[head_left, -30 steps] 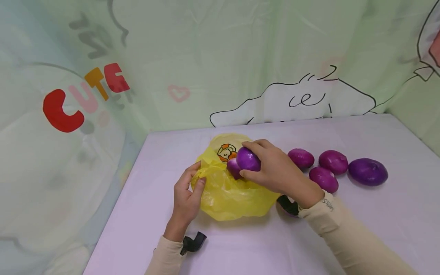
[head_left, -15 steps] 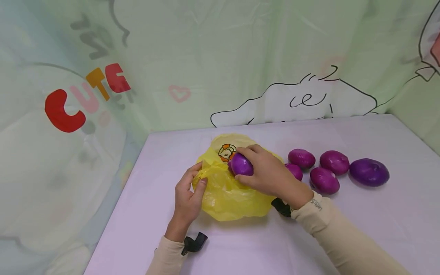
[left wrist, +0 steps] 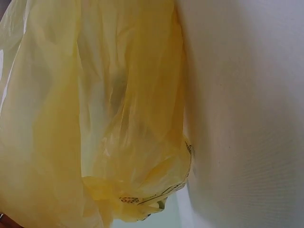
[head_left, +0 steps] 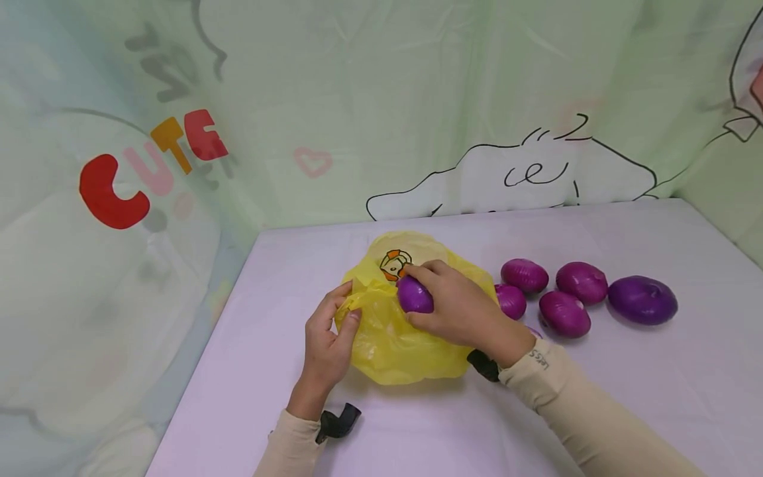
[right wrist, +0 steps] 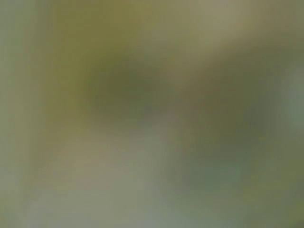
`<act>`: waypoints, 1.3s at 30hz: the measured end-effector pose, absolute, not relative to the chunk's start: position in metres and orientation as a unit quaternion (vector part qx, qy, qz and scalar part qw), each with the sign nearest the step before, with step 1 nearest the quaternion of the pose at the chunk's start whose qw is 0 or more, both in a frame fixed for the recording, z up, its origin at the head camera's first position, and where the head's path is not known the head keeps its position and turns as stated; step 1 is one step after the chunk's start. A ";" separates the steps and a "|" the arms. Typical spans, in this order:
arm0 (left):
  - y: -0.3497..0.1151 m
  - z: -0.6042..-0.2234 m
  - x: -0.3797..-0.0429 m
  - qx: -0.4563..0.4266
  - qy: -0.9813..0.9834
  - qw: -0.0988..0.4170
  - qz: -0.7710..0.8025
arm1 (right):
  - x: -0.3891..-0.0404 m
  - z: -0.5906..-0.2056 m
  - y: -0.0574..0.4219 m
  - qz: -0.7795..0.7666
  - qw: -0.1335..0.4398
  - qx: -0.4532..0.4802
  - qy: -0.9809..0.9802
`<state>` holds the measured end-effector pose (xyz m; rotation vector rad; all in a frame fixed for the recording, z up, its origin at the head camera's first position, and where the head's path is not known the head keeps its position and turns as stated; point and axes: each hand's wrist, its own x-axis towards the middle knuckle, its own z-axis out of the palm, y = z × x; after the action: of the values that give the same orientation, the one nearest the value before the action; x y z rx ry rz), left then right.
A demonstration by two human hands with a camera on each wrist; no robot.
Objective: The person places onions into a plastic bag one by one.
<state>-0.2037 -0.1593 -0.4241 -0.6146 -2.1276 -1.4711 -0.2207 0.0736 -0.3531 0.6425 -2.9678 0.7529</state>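
Note:
A yellow plastic bag (head_left: 393, 344) with a cartoon print lies at the middle of the table, its mouth spread open. My left hand (head_left: 328, 338) grips the bag's left edge between thumb and fingers. Over the mouth, my right hand (head_left: 461, 305) holds a smooth purple onion (head_left: 414, 295), with fingers above it and the thumb below. The onion's lower part sinks behind the bag's front rim. In the left wrist view, the crumpled side of the yellow bag (left wrist: 137, 104) fills the left half. The right wrist view is blurred through and through.
Right of the bag lie several purple onions: one at the back (head_left: 524, 275), others beside it (head_left: 582, 282) and in front, and one partly behind the right hand (head_left: 510, 301). A larger, darker purple onion (head_left: 642, 300) sits farthest right. A printed cloth backdrop (head_left: 334, 99) hangs behind the table (head_left: 238, 371).
My right hand has moved left and down with the onion, lowering it into the bag's mouth. The onion near the hand's wrist has come into view. My left hand keeps its grip.

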 end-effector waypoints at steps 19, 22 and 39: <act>-0.160 -0.424 -0.203 -0.225 -0.778 0.237 -0.537 | -0.216 -0.368 0.070 0.234 0.019 0.251 -0.939; -0.159 -0.424 -0.203 -0.226 -0.777 0.238 -0.537 | -0.215 -0.369 0.069 0.225 0.022 0.256 -0.940; -0.159 -0.425 -0.203 -0.230 -0.778 0.242 -0.533 | -0.211 -0.373 0.066 0.192 0.011 0.275 -0.942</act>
<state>-0.2031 -0.1591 -0.4252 -0.6283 -2.1260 -1.4565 -0.2110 0.0664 -0.3725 0.8572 -2.9399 0.5984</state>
